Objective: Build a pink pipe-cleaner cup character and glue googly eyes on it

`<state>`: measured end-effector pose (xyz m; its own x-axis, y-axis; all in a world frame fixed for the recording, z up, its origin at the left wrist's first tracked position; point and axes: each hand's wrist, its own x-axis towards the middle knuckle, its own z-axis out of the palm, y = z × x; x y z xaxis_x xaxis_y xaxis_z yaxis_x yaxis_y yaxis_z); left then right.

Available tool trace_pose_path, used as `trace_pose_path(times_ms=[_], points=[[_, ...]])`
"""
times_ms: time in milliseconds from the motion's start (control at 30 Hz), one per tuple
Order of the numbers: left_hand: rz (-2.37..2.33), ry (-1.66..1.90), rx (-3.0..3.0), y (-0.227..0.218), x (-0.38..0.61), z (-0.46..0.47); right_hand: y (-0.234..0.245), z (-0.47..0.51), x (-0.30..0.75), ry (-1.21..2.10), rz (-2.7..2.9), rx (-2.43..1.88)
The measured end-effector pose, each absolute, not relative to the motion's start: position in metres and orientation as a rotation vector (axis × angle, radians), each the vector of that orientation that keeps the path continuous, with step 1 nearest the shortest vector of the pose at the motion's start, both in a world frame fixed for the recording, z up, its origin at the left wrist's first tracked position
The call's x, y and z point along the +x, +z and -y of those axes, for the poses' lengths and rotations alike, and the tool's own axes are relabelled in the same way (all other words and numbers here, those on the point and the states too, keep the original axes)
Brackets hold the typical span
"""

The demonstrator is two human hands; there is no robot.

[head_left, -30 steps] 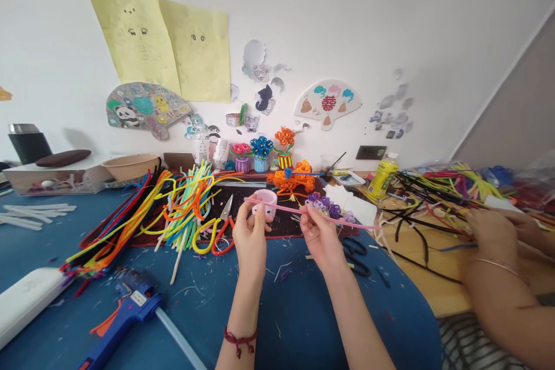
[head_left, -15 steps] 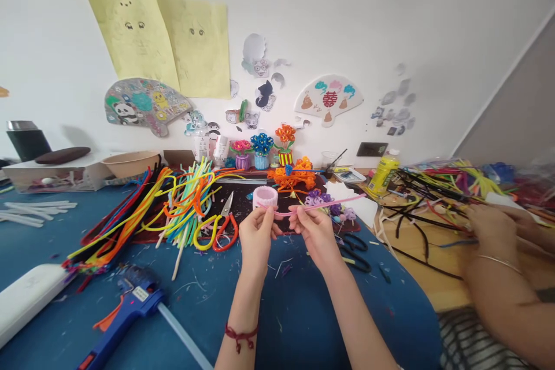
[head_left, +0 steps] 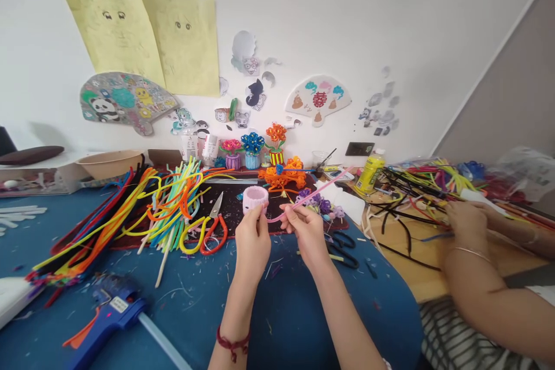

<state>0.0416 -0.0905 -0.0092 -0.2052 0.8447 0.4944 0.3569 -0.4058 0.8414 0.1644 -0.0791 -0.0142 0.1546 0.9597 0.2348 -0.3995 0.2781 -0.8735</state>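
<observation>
My left hand (head_left: 252, 241) is closed on a small pink pipe-cleaner cup (head_left: 255, 198), held up above the blue table (head_left: 208, 306). My right hand (head_left: 304, 233) pinches a pink pipe cleaner (head_left: 316, 191) that runs from the cup's side up and to the right. Both hands are close together near the table's middle. A red string bracelet sits on my left wrist.
A heap of coloured pipe cleaners (head_left: 143, 211), orange-handled scissors (head_left: 212, 225) and a blue glue gun (head_left: 108, 312) lie to the left. Black scissors (head_left: 342, 245), small pipe-cleaner flower pots (head_left: 254, 150) and a yellow glue bottle (head_left: 368, 173) are nearby. Another person's hands (head_left: 468, 222) work at the right.
The pipe cleaner's free end swung from pointing down-right to up-right, and my right hand slid along it toward the cup. The view shifted slightly right.
</observation>
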Motion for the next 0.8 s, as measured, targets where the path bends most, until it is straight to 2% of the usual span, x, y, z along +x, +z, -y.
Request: trace_pose_path(times_ms=[800], points=[[-1.343,1.458,2.255,-0.0117,0.0411,0.095,-0.0132,0.0798,0.1654,1.131,0.996,-0.791]])
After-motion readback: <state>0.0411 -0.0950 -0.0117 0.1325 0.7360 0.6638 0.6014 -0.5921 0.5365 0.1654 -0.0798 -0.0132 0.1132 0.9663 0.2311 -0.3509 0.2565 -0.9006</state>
